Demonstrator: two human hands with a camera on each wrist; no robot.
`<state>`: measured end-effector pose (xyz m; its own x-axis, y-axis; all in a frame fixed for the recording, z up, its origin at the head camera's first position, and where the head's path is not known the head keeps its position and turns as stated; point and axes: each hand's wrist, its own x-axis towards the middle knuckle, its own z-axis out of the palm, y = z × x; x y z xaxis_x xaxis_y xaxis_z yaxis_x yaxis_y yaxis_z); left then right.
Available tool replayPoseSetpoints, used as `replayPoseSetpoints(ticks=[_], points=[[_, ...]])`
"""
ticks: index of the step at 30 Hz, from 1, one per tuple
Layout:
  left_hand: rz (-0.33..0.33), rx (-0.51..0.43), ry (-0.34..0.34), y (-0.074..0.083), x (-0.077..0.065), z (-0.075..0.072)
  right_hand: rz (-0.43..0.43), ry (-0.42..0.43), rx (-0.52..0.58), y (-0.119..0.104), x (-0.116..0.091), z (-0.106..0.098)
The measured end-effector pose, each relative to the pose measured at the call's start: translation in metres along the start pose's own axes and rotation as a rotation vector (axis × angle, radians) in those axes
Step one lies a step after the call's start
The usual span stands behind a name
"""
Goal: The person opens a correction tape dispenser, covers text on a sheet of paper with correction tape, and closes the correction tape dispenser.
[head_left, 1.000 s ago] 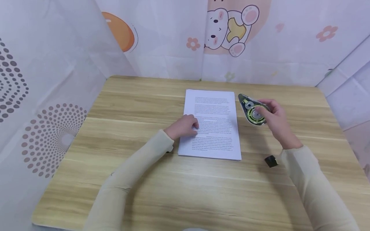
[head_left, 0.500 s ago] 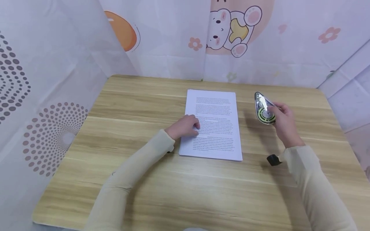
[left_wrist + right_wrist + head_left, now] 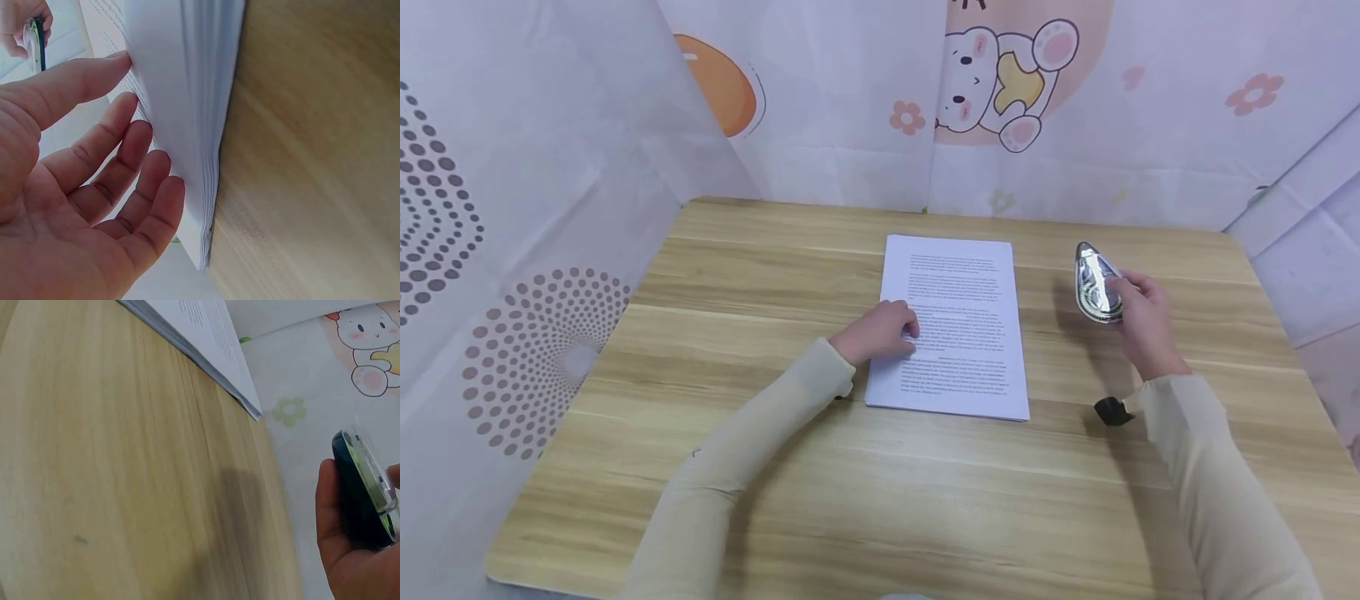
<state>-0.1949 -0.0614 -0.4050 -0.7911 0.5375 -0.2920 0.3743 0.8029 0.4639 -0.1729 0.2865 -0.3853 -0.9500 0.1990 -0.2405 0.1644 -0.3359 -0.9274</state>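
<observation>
A stack of printed paper [image 3: 962,333] lies at the middle of the table. My left hand [image 3: 880,330] rests at its left side, fingers loosely bent. In the left wrist view the fingertips [image 3: 169,194] are at the top sheet near the edge, with nothing pinched between them and the thumb. To the right of the stack, my right hand [image 3: 1142,321] holds a teardrop-shaped correction tape [image 3: 1093,279] above the table, its narrow end pointing away from me. The right wrist view shows the correction tape [image 3: 362,487] gripped between thumb and fingers, its clear cover catching light.
The wood-grain table [image 3: 760,275] has a white printed curtain [image 3: 835,108] hanging behind its far edge. A small black piece [image 3: 1112,411] sticks out by the right sleeve cuff. Part of a pale object [image 3: 904,597] shows at the bottom edge.
My right hand has moved the correction tape to the right, away from the paper, and turned its narrow end more straight away from me. The left hand stays in place on the stack.
</observation>
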Motion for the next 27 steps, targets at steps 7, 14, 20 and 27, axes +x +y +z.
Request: replayPoseSetpoints(ticks=[7,14,20,27], points=[[-0.008,-0.003,0.000,0.000,0.000,0.000,0.014,0.014,0.006,0.003,0.008,-0.006],[-0.019,-0.010,-0.005,0.000,0.000,0.000,0.032,0.045,-0.049,0.002,0.018,-0.008],[-0.021,0.014,-0.006,0.002,-0.001,-0.001,0.054,0.079,-0.111,0.000,0.024,-0.008],[-0.025,0.011,-0.009,0.004,-0.002,-0.001,0.073,0.111,-0.096,0.000,0.031,-0.011]])
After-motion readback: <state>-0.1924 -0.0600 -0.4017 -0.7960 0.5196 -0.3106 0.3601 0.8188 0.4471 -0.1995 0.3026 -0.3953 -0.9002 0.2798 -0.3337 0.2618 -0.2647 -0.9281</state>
